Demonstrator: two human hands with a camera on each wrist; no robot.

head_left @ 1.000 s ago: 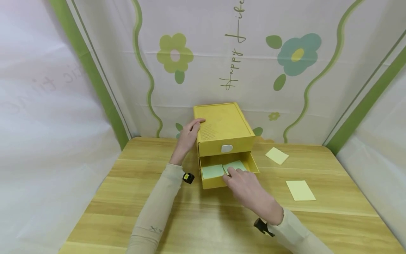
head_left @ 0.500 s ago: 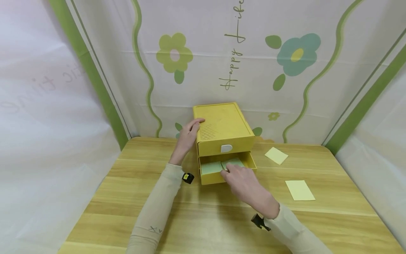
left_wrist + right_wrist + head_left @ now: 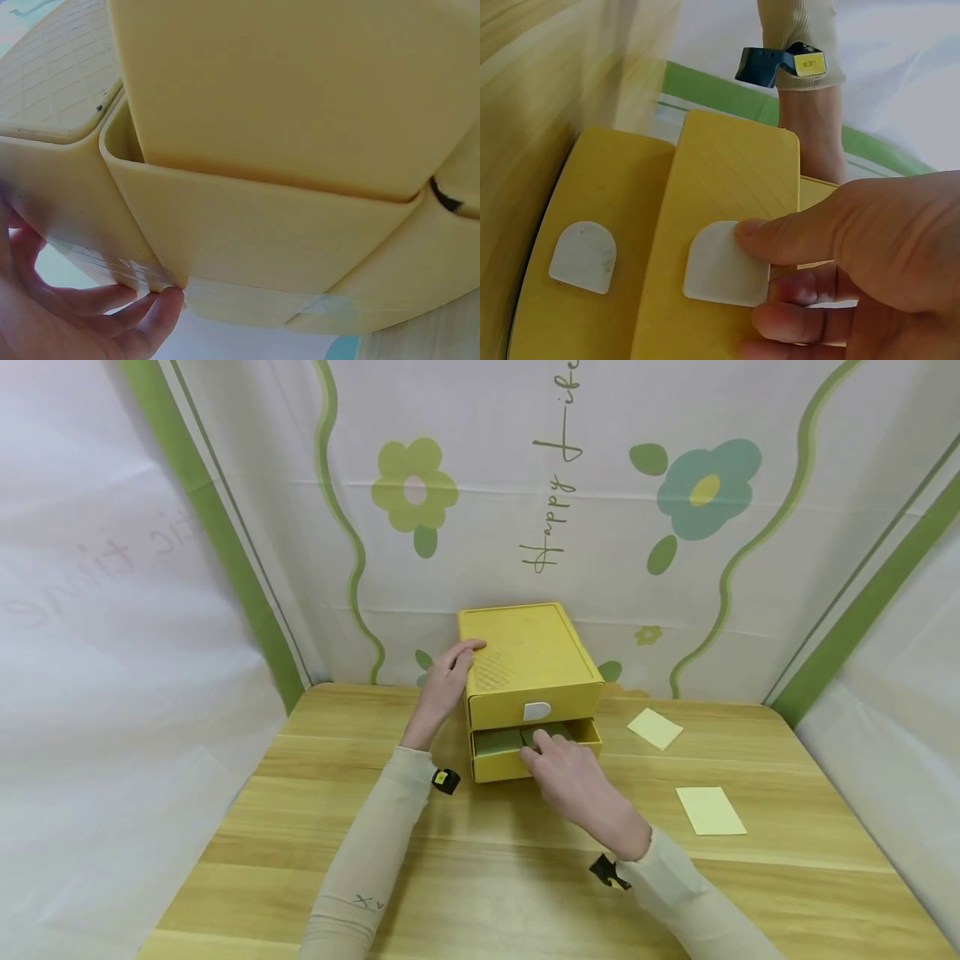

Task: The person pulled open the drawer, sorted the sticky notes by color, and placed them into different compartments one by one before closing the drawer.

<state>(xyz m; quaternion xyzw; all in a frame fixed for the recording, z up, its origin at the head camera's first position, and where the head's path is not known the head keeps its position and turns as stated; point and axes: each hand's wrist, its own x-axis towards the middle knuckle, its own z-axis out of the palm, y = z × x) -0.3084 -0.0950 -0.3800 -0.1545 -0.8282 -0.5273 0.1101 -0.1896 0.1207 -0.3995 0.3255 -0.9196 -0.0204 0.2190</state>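
Observation:
A yellow drawer cabinet (image 3: pixel 528 647) stands at the back of the table. Below its top drawer, a partly pulled-out drawer (image 3: pixel 498 768) holds two green sticky note pads (image 3: pixel 498 742), shaded by the drawer above. My right hand (image 3: pixel 581 781) pinches this drawer's front: the right wrist view has the thumb on its white handle (image 3: pixel 724 266) and the other fingers curled behind the front edge. My left hand (image 3: pixel 444 683) rests against the cabinet's left side and top edge. In the left wrist view its fingertips touch the taped side.
Two pale yellow sticky note pads (image 3: pixel 655 728) lie on the wooden table (image 3: pixel 480 893) to the right of the cabinet. Another drawer with a white handle (image 3: pixel 585 259) sits lower in the cabinet. A printed curtain (image 3: pixel 480 552) hangs close behind.
My right hand has pushed the drawer farther back into the cabinet, and the green pads have gone into shade. The left hand has stayed in place.

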